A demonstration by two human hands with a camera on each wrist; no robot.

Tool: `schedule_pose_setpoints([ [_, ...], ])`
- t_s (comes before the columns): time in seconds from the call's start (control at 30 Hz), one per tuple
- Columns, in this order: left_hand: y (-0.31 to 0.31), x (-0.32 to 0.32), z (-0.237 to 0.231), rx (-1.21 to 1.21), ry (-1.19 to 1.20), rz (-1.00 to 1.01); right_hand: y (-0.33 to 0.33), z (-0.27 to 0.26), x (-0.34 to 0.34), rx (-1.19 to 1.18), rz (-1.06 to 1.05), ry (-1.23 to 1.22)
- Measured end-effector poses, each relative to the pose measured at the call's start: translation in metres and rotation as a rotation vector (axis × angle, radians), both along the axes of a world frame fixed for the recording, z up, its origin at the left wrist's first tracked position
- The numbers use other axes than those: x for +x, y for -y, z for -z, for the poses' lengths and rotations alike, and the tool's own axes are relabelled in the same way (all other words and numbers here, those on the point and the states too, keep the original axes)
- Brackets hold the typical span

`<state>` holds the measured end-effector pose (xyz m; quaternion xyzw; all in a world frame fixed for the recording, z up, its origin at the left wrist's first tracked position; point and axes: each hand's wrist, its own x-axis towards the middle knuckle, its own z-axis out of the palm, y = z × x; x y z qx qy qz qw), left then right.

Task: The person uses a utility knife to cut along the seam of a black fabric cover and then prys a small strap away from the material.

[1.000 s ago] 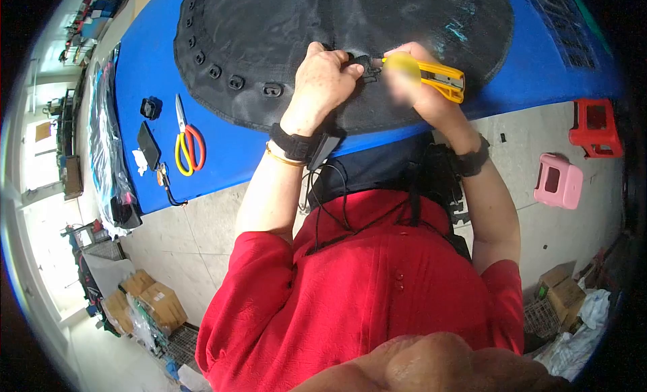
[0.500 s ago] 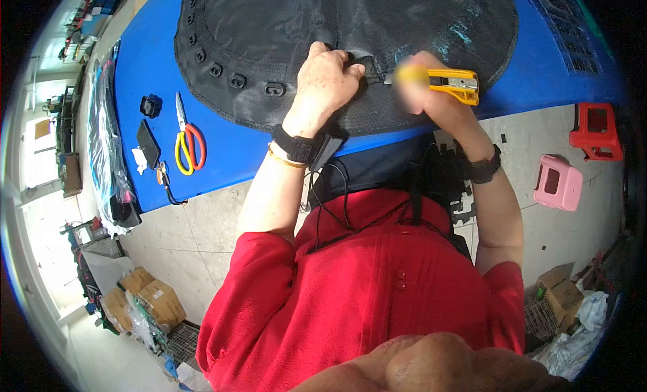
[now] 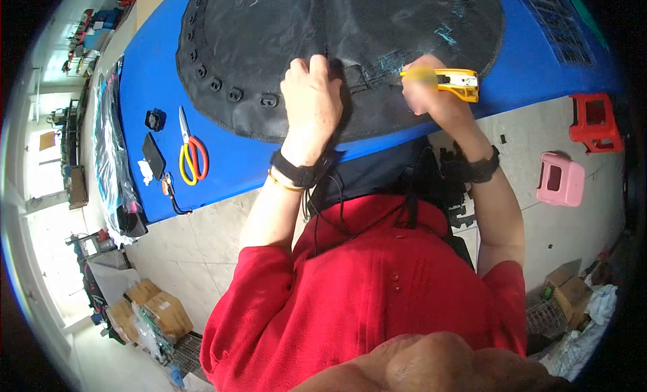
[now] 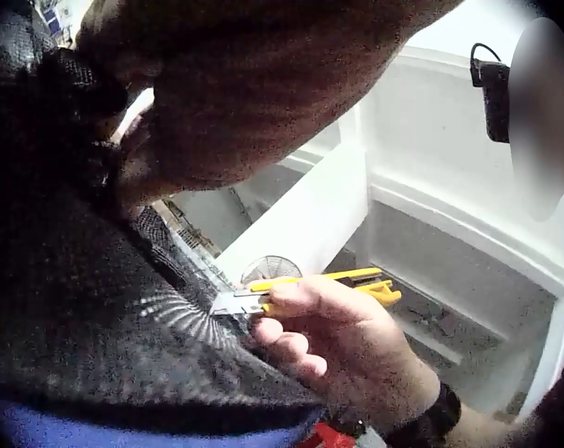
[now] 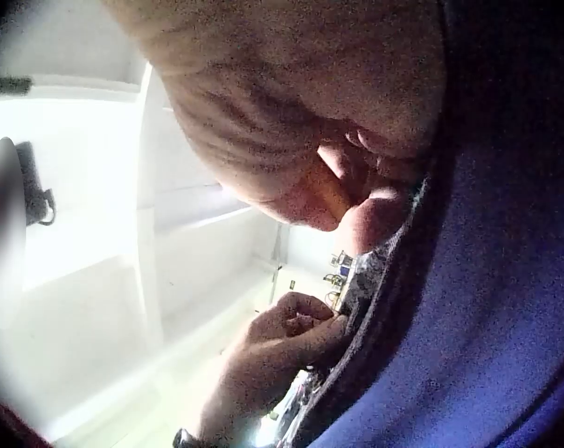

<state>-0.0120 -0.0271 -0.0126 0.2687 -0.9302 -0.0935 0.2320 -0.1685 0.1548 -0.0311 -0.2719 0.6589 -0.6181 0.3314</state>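
Note:
A round black mesh piece point(image 3: 269, 28) lies across the table's near edge. My left hand point(image 3: 311, 102) bends over it with curled fingers; in the right wrist view, the left hand point(image 5: 272, 350) pinches dark fabric between thumb and fingers. A short black strap point(image 3: 356, 76) lies to its right. My right hand point(image 3: 437, 99) grips a yellow utility knife point(image 3: 465, 83) above the mesh. In the left wrist view, the knife's blade point(image 4: 237, 303) points at the mesh, out from the right hand point(image 4: 347, 345). Whether the blade touches the mesh I cannot tell.
Scissors with red and yellow handles point(image 3: 195, 159), a flat black object point(image 3: 153, 156) and a small black object point(image 3: 155, 119) lie on the blue table point(image 3: 222, 169) at the left. Red point(image 3: 596, 122) and pink point(image 3: 561, 179) stools stand on the floor at the right.
My left hand has come off the strap and moved left, its fingers more curled. My right hand has drawn the knife rightward, away from the strap. The mesh has shifted a little.

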Motion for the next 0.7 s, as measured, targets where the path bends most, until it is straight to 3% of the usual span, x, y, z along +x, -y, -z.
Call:
schedule_pose_setpoints([
  [0.13, -0.004, 0.009, 0.01, -0.289, 0.081, 0.01, -0.012, -0.001, -0.014, -0.014, 0.045, 0.01],
  [0.17, -0.005, 0.013, 0.01, -0.28, 0.166, 0.001, -0.015, -0.001, -0.019, -0.012, 0.05, 0.0],
  [0.7, -0.021, 0.052, 0.006, -0.214, 0.159, -0.035, -0.019, -0.012, -0.044, 0.114, 0.162, 0.028],
])
